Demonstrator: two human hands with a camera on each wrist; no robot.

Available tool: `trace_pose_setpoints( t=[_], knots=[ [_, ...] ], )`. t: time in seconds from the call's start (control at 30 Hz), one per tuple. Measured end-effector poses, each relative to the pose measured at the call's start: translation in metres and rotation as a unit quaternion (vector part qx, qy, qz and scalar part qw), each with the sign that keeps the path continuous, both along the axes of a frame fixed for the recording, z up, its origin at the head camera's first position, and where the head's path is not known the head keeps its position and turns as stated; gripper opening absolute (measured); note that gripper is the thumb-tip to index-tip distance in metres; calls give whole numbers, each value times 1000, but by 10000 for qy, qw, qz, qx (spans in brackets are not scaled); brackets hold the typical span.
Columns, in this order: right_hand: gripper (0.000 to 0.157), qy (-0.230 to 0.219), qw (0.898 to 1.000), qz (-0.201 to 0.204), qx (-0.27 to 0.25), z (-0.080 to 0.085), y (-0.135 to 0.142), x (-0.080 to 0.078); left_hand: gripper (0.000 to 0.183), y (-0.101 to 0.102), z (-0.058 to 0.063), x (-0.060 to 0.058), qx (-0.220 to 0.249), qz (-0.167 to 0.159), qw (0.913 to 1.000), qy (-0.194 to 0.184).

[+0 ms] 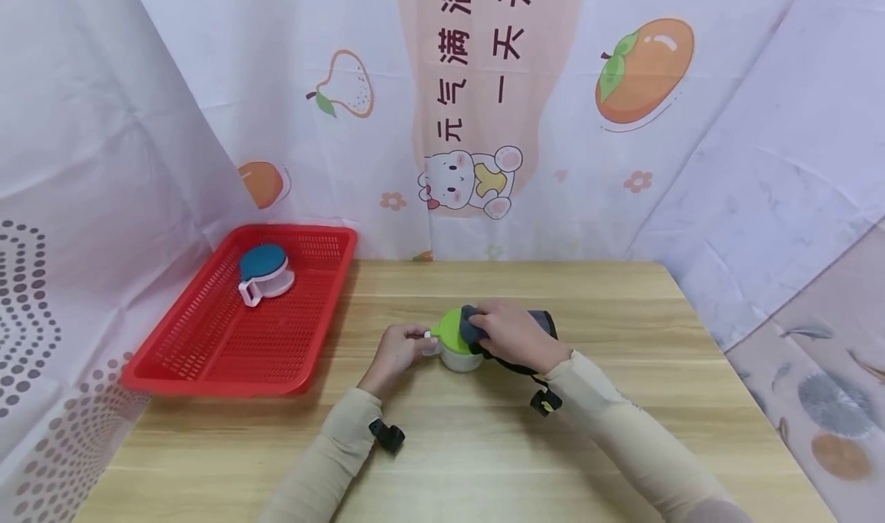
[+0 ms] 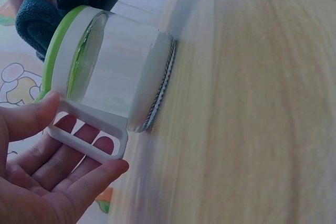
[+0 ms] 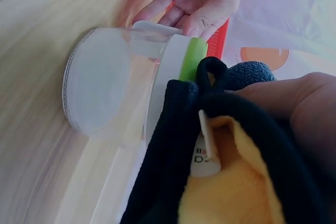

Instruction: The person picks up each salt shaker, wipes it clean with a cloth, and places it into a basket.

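A clear jar (image 2: 118, 56) with a white collar and a green lid (image 1: 452, 329) stands upright on the wooden table. My left hand (image 1: 401, 352) holds its white side handle (image 2: 84, 148), thumb near the lid and fingers curled through and under the loop. Bunched in my right hand (image 1: 515, 335) is a dark grey-blue cloth (image 1: 472, 328) with a yellow inner side and a white tag (image 3: 205, 158). The cloth lies against the lid's top and right edge. Part of it hangs down beside the jar, covering some of the lid.
To the left sits a red perforated basket (image 1: 270, 339). Inside it is a similar handled jar with a blue lid (image 1: 263, 260). A printed white curtain (image 1: 332, 170) rises behind the table's back edge. A black wrist camera (image 1: 387, 435) is strapped to my left sleeve.
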State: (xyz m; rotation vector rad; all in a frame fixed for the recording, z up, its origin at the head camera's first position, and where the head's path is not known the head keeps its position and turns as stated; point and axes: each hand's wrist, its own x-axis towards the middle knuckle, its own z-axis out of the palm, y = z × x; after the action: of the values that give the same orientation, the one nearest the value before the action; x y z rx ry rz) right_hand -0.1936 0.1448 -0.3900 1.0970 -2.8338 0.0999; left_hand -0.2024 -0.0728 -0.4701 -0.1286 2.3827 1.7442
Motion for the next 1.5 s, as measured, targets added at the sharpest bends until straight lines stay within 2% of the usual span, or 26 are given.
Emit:
trace_pose_setpoints(
  t=[0.27, 0.47, 0.6, 0.8, 1.03, 1.23, 1.5],
  knots=[
    [19, -59, 9998, 135, 108, 2, -5, 2, 21, 0, 2, 1, -33, 19, 10000, 41],
    [18, -31, 9996, 269, 83, 0, -10, 3, 19, -1, -2, 2, -68, -48, 9999, 128],
    [20, -187, 9994, 287, 67, 1, -13, 2, 19, -4, -6, 3, -43, -167, 9995, 276],
    [22, -528, 9986, 91, -43, 5, -15, 0, 20, -6, -9, 1, 180, -357, 9983, 435],
    [19, -507, 9985, 148, -133, 7, -11, -2, 21, -6, -7, -4, -61, -628, 9965, 555],
    [19, -545, 9981, 260, -111, 8, -9, -6, 20, -5, -5, -7, -116, -681, 9960, 558],
    [18, -615, 9974, 368, -40, 6, -11, -8, 18, -5, -7, -6, -139, -690, 9960, 546]
  ],
)
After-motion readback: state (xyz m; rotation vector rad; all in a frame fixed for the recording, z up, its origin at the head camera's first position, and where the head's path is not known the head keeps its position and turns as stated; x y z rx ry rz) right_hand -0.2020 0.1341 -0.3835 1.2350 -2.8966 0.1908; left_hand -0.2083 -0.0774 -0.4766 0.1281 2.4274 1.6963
